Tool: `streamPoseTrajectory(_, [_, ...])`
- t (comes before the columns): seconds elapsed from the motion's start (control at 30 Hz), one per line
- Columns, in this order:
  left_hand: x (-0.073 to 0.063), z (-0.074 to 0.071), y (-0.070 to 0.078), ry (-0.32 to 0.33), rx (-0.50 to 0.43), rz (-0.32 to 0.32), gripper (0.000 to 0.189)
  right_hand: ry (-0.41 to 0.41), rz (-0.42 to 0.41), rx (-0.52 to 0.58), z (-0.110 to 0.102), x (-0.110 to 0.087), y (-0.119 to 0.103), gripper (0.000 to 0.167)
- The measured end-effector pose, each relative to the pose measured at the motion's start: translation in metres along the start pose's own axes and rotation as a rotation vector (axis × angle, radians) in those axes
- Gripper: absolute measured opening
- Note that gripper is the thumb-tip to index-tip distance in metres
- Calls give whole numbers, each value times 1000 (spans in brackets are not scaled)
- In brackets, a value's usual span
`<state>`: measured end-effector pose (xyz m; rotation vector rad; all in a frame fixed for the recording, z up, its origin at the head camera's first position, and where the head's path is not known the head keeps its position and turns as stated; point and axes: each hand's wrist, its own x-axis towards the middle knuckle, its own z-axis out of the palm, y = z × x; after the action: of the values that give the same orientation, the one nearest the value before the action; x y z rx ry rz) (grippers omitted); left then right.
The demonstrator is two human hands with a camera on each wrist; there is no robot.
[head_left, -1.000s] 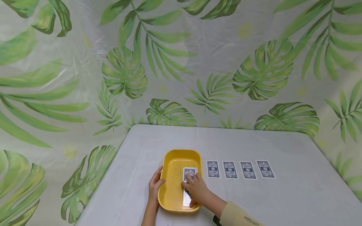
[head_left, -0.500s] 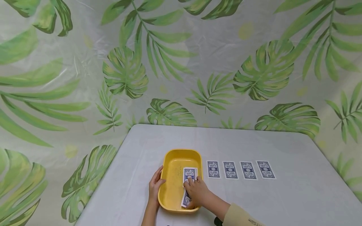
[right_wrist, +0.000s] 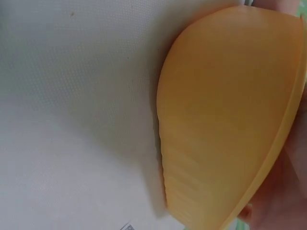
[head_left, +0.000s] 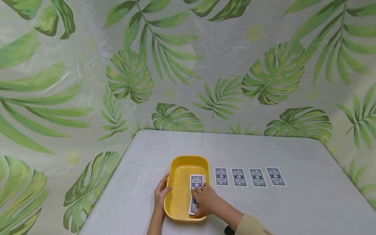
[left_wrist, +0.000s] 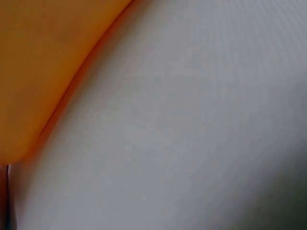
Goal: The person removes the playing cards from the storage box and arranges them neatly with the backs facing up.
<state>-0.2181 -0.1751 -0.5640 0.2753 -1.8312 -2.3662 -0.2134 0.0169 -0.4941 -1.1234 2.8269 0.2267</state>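
Observation:
A yellow tray (head_left: pixel 177 195) stands on the table in the head view, its outer wall filling parts of both wrist views. My left hand (head_left: pixel 161 192) grips its left rim, thumb over the edge and fingers outside. Two blue-backed groups of playing cards lie inside along the right side; how many are stacked is unclear. Over the right rim reaches my right hand (head_left: pixel 205 199), pinching the nearer playing card (head_left: pixel 193 206) between thumb and fingers. Its fingertips also overlap the lower end of the farther card (head_left: pixel 197 180). The palm hides part of the nearer card.
Several playing cards (head_left: pixel 221 177) lie face down in a spaced row right of the tray. The white-covered table (head_left: pixel 293 209) extends farther right. A leaf-patterned curtain (head_left: pixel 223 65) hangs behind it. A small dark object (head_left: pixel 229 230) shows beside the right sleeve.
A mostly white surface showed at the nearer cards one second ago; a blue back shows there now. My right hand has shifted slightly rightward. The left hand and tray stay put.

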Motion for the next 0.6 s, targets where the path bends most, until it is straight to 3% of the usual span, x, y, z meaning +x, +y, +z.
streamPoseTrajectory(0.27, [0, 0, 2, 8, -30, -36, 56, 2, 1, 44, -6, -3, 6, 81])
streamPoseTrajectory(0.6, [0, 0, 2, 7, -31, -28, 55, 26, 18, 117, -18, -10, 21, 79])
